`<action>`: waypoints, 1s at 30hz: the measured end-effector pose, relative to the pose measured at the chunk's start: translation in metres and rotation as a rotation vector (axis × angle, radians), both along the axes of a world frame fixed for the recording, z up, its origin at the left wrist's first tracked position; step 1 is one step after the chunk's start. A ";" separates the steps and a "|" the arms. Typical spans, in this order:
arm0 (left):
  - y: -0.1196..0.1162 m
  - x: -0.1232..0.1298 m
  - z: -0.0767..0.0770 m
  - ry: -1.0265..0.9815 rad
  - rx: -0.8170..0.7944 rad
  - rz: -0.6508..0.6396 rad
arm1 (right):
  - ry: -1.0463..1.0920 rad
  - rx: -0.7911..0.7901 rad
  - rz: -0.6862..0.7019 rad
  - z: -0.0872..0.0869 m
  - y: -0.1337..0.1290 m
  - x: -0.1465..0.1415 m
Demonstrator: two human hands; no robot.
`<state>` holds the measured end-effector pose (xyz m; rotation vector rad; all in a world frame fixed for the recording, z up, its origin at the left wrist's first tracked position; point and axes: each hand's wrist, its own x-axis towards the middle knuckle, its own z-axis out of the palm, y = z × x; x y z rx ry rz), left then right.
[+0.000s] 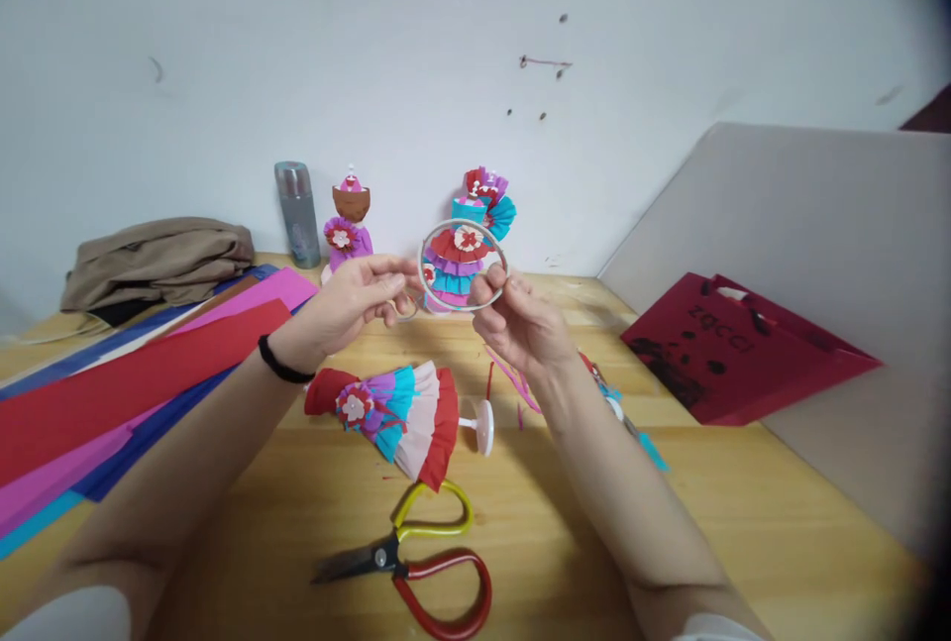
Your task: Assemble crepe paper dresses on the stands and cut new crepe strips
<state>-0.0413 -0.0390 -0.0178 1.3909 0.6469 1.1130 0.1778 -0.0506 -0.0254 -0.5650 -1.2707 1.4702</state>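
My right hand (522,322) pinches the lower right edge of a thin, pale ring (448,226), held upright above the table. To its left is my left hand (362,296), its fingers loosely spread near the ring's left edge, with nothing gripped. Below the hands, a small dress form in layered red, pink, blue and purple crepe paper (405,410) lies on its side, its white stand pointing right. Scissors (382,557) with one yellow and one red handle lie nearest me, blades to the left. Behind the ring stands another ruffled dress form (455,265), partly seen through it.
Crepe paper strips (149,373) cover the table's left side, with a brown cloth (159,260) behind them. A grey bottle (297,215) and a purple dress form (349,225) stand by the wall. At right, a red bag (735,349) leans against a white panel (809,255); scraps (650,448) lie nearby.
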 end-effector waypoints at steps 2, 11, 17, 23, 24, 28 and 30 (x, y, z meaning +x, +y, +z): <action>-0.013 0.009 0.000 0.024 0.002 -0.049 | 0.061 -0.045 -0.019 0.000 -0.003 -0.004; -0.030 0.022 -0.009 -0.029 0.098 0.021 | -0.009 -0.070 0.082 -0.015 -0.001 -0.015; -0.030 0.021 -0.012 0.460 0.484 0.100 | -0.227 0.215 -0.465 -0.006 0.005 0.004; -0.037 0.030 -0.015 0.842 0.840 0.181 | -0.432 0.314 -0.157 0.003 -0.018 -0.007; -0.037 0.029 -0.015 0.879 0.852 0.197 | -0.415 0.324 -0.157 0.003 -0.020 -0.011; -0.039 0.020 -0.005 0.933 0.785 0.184 | -0.351 0.352 -0.111 -0.001 -0.023 -0.018; -0.040 0.013 0.002 0.902 0.707 0.171 | -0.347 0.398 -0.064 -0.001 -0.024 -0.017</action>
